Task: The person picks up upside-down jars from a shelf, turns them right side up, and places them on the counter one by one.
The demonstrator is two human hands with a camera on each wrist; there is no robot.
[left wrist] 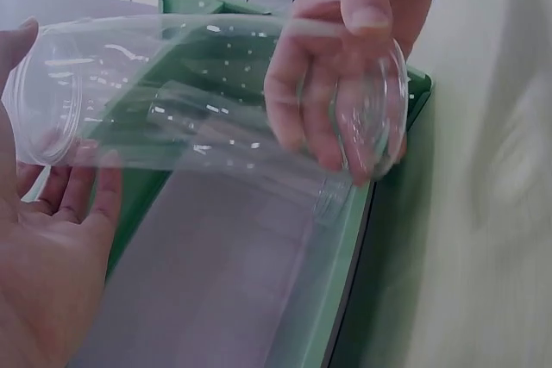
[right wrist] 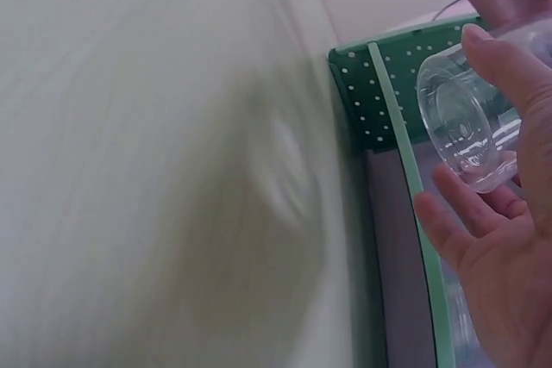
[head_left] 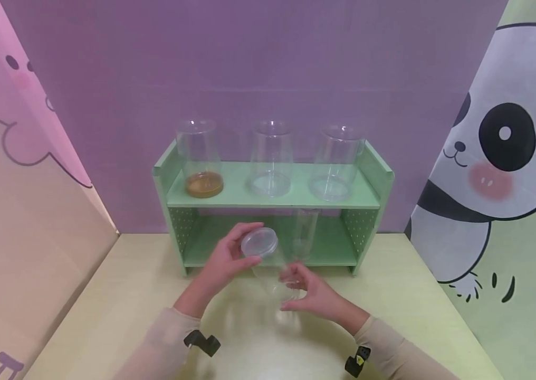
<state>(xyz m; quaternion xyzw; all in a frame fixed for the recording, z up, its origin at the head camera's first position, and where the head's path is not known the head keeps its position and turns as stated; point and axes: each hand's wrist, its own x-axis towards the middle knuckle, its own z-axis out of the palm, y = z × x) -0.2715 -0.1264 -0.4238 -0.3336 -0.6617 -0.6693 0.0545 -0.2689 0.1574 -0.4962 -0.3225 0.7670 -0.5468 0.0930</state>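
Between both hands I hold a clear plastic jar (head_left: 260, 243), tilted in front of a green shelf. My left hand (head_left: 224, 261) grips its upper end, a pale translucent disc that looks like a lid, with thumb and fingers on either side. Around the lower end, my right hand (head_left: 317, 298) curls its thumb and fingers. Seen from the left wrist, the jar's clear wall (left wrist: 207, 49) lies sideways, fingers showing through it. The right wrist view shows its round, clear end (right wrist: 457, 127) beside my right thumb.
The green two-tier shelf (head_left: 273, 199) stands against a purple backdrop. On top are a clear jar with a brown bottom (head_left: 203, 184) and two colourless jars, the middle jar (head_left: 271, 158) and the right jar (head_left: 336, 163). A slimmer clear container (head_left: 305, 235) stands on the lower tier.
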